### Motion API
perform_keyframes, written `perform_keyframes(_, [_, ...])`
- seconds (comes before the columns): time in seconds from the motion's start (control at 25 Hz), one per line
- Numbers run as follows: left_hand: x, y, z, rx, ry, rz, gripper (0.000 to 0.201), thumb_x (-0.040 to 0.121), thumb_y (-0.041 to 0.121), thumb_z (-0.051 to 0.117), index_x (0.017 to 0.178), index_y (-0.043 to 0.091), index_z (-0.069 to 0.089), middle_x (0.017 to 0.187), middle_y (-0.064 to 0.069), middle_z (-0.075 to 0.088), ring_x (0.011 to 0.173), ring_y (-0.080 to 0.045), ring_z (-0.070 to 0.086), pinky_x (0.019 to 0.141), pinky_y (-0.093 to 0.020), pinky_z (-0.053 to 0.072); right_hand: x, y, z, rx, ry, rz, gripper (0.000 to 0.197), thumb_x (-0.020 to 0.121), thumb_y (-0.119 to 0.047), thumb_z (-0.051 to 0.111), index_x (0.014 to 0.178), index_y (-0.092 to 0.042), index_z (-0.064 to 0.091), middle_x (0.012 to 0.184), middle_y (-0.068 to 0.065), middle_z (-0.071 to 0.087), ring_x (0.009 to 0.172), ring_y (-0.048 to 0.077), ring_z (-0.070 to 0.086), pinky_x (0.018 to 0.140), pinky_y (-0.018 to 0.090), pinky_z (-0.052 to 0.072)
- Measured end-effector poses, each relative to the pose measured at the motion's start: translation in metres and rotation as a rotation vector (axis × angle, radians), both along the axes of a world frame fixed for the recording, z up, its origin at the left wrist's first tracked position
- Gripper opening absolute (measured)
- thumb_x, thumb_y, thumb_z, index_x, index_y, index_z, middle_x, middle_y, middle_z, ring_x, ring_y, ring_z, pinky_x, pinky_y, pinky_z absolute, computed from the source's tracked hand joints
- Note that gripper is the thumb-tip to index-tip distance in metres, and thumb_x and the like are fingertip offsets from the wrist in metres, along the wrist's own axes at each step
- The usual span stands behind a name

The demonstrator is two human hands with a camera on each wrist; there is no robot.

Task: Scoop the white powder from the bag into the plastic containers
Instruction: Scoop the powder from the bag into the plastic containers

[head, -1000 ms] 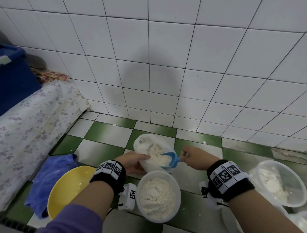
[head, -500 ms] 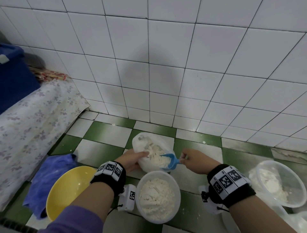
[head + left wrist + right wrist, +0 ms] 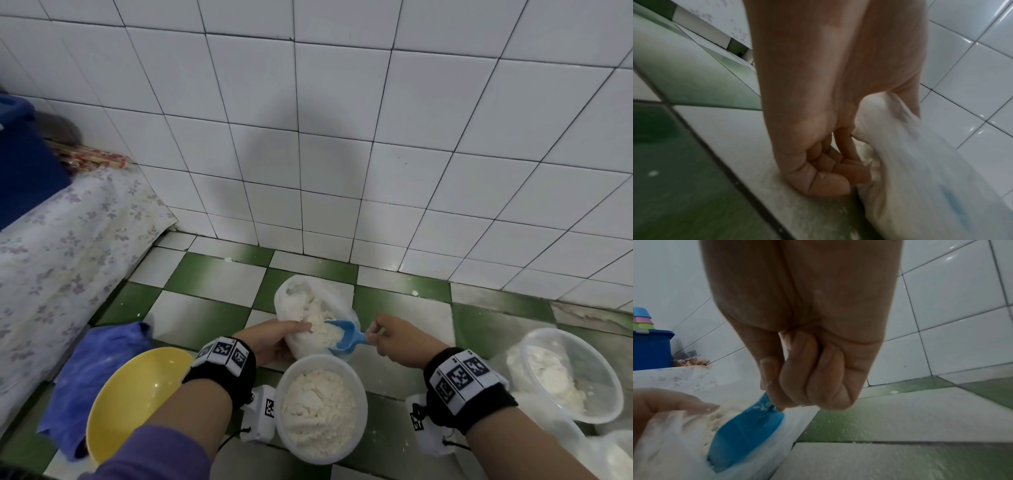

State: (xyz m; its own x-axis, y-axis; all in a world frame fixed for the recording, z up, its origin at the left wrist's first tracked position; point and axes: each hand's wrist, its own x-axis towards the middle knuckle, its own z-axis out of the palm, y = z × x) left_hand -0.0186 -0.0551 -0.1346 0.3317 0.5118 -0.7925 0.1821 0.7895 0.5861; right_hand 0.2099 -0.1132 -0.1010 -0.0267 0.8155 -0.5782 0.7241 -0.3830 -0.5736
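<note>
A clear plastic bag (image 3: 301, 298) of white powder lies on the tiled floor near the wall. My left hand (image 3: 274, 339) grips its near edge, thumb over the rim (image 3: 890, 116). My right hand (image 3: 394, 337) pinches the handle of a blue scoop (image 3: 346, 337), whose bowl sits in the bag's mouth, loaded with powder (image 3: 744, 431). Just in front stands a round plastic container (image 3: 320, 413) heaped with powder. A second clear container (image 3: 568, 373), partly filled, stands at the right.
A yellow bowl (image 3: 133, 394) lies at the left beside a blue cloth (image 3: 92, 370). A flowered covering (image 3: 61, 246) drapes a raised surface at far left, with a dark blue bin (image 3: 24, 161) on it. More plastic (image 3: 609, 448) lies at bottom right. The tiled wall stands close behind the bag.
The scoop has dug slightly deeper into the bag's powder and now carries a heap. Both hands have stayed almost where they were.
</note>
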Motion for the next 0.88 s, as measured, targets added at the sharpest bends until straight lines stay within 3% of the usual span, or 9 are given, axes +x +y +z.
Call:
perform_keyframes(0.2, [-0.004,0.000,0.001,-0.012,0.013,-0.010,0.021,0.091,0.022,0.064,0.106,0.012,0.055,0.109,-0.014,0.064,0.097,-0.026,0.063,0.083,-0.034,0.055,0.004,-0.001,-0.007,-0.032,0.052,-0.053,0.012,0.098,-0.027,0.047,0.093,-0.018,0.054,0.075,-0.002,0.056,0.060,0.007,0.045,0.055,0.019,0.038])
perform_keyframes(0.4, [-0.019,0.002,-0.009,0.028,-0.011,0.148,0.044,0.088,0.019,0.069,0.125,0.003,0.053,0.113,-0.018,0.066,0.100,-0.031,0.065,0.081,-0.038,0.058,0.007,0.001,-0.004,-0.025,0.116,-0.144,0.014,0.099,-0.023,0.046,0.094,-0.014,0.055,0.073,0.001,0.054,0.053,0.008,0.041,0.046,0.016,0.035])
perform_keyframes(0.6, [-0.037,0.003,-0.012,0.096,0.014,0.250,0.033,0.094,0.010,0.059,0.124,-0.003,0.054,0.120,-0.021,0.063,0.112,-0.035,0.060,0.086,-0.043,0.057,0.014,0.005,0.001,0.061,-0.046,-0.039,0.010,0.097,-0.023,0.048,0.089,-0.020,0.054,0.082,-0.002,0.057,0.071,0.011,0.051,0.063,0.021,0.041])
perform_keyframes(0.72, [-0.033,0.010,-0.009,0.220,0.092,0.247,0.032,0.095,0.013,0.059,0.124,0.000,0.058,0.121,-0.018,0.065,0.111,-0.030,0.061,0.088,-0.039,0.054,0.006,0.005,0.006,0.041,-0.082,0.028,0.011,0.097,-0.024,0.048,0.088,-0.021,0.053,0.078,-0.005,0.056,0.067,0.009,0.049,0.060,0.018,0.039])
perform_keyframes(0.88, [-0.016,0.017,-0.004,0.266,0.153,0.216,0.039,0.085,0.011,0.071,0.121,0.002,0.059,0.117,-0.015,0.066,0.109,-0.031,0.062,0.076,-0.036,0.056,-0.001,0.008,0.011,0.054,-0.069,0.014,0.011,0.097,-0.024,0.047,0.092,-0.018,0.055,0.077,-0.005,0.055,0.066,0.007,0.047,0.060,0.018,0.037])
